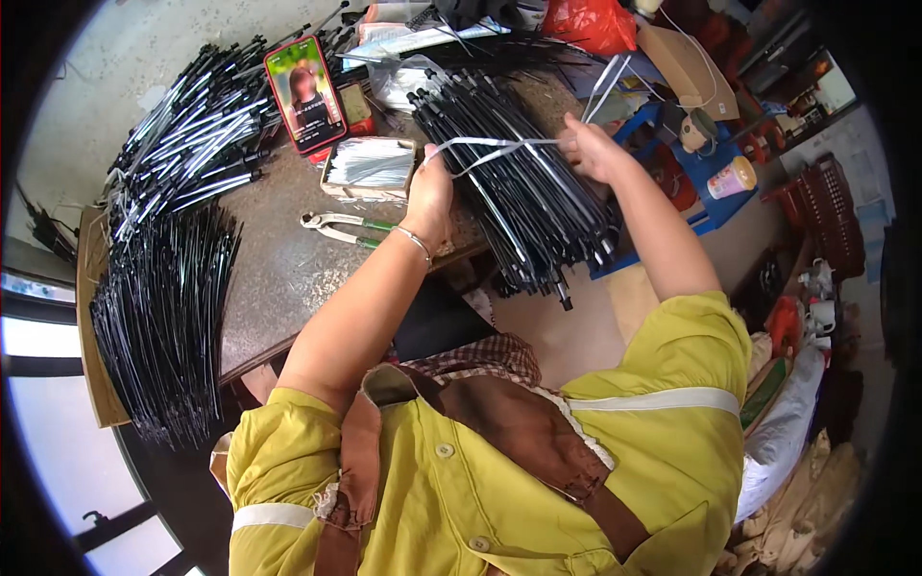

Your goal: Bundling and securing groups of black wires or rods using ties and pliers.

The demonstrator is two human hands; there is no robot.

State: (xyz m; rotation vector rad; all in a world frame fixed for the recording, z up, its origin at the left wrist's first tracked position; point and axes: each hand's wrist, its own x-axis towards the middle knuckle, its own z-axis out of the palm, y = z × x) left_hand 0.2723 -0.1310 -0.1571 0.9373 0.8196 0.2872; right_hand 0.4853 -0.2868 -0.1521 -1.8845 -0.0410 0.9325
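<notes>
A thick bundle of black cable-like rods (pixel 519 182) with dark end fittings lies slantwise over the table's right edge. Across its top runs a flat pale strap (pixel 495 146), and a loose length of it loops up beyond the bundle. My left hand (pixel 431 197) is closed on the strap at the bundle's left side. On the other side, my right hand (pixel 590 150) pinches the same strap between thumb and fingers. Whether the strap passes underneath the bundle is hidden. Near my left wrist lie green-handled pincers (pixel 344 229), beside a small box of thin white strips (pixel 370 168).
A phone (pixel 305 94) in a red case stands upright behind the box. More black rods (pixel 168 317) cover the table's left side, with a silvery-black pile (pixel 197 125) behind. A red plastic bag (pixel 588 24) sits at the back; a blue stool (pixel 715 206) holds a cup (pixel 732 179).
</notes>
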